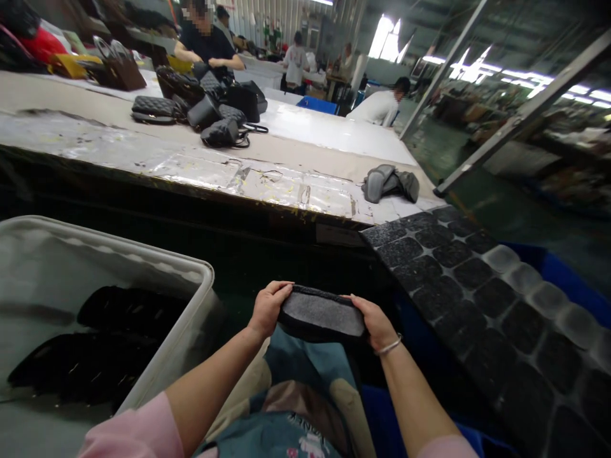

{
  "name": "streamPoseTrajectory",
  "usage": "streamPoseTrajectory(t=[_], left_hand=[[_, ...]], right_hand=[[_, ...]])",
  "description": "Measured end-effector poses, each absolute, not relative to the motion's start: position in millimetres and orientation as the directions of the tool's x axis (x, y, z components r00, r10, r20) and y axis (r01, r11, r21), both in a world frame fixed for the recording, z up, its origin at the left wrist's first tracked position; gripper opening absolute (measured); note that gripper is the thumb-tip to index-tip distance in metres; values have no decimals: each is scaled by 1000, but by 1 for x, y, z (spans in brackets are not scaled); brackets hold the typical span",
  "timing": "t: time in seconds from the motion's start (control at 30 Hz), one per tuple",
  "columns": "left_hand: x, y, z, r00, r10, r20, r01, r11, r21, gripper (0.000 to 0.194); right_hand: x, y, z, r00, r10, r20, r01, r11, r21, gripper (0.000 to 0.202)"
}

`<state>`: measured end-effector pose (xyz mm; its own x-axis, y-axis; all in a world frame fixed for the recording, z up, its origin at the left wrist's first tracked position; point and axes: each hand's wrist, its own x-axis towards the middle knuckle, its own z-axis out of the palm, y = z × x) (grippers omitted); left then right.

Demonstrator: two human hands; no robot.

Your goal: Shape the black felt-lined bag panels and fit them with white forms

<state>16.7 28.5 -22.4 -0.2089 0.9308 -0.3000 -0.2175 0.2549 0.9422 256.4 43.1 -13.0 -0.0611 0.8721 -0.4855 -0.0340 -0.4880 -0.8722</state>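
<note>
Between my two hands is a small black fabric piece with a grey lining (327,312), shaped like a shallow pouch with a dark edge. My left hand (270,308) is closed on its left end, thumb along the upper rim. On the opposite end my right hand (375,321) grips it, with a bracelet at the wrist. The piece is held level above my lap, its grey side facing me. Most of the fingers are hidden behind it.
A white bin (210,280) at left holds several black pieces (81,362). Ahead runs a long worktable (305,137) bearing black bags (224,114) and grey pieces (389,183). At right, a board with dark rounded panels (477,305) slopes beside a metal post (525,117). Co-workers stand beyond.
</note>
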Motion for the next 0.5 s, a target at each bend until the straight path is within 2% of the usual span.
streamPoseTrajectory(t=[0.2, 0.33, 0.5], left_hand=[[19, 28, -23, -219, 923, -317, -259, 259, 931, 34], [20, 30, -20, -226, 923, -313, -220, 264, 939, 36], [16, 28, -10, -164, 943, -288, -150, 265, 953, 37]], right_hand=[[258, 41, -19, 58, 926, -373, 127, -377, -918, 41], [263, 47, -14, -28, 924, -381, 177, -371, -912, 51], [251, 57, -1, -54, 908, -415, 305, -381, -873, 36]])
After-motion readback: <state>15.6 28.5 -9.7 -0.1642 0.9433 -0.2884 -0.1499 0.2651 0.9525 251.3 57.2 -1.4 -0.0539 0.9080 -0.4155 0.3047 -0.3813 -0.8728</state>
